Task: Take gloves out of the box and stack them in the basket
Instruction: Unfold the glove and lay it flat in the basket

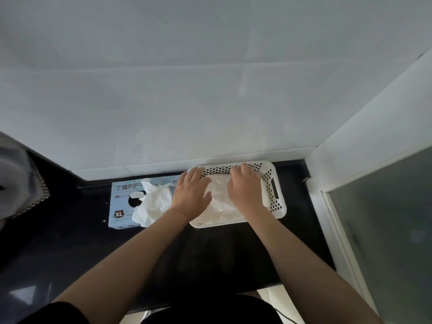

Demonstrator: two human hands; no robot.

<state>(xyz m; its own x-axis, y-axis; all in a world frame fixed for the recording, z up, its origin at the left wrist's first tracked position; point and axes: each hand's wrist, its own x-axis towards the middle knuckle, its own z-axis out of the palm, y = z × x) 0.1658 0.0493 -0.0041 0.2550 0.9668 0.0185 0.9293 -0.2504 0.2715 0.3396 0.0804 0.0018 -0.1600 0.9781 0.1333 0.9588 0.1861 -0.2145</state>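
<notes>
The light-blue glove box (121, 204) carries large Chinese characters along its top, reading "丁腈防护" before a white glove covers the rest. Near its front-left corner a dark badge reads "XL". The smaller print is too blurred to read.

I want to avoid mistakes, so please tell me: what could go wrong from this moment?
1. Loose gloves hang from the box opening; pulling one may drag out several.
2. When both hands, left and right, lift off, the flattened stack may spring up in the basket.
</notes>
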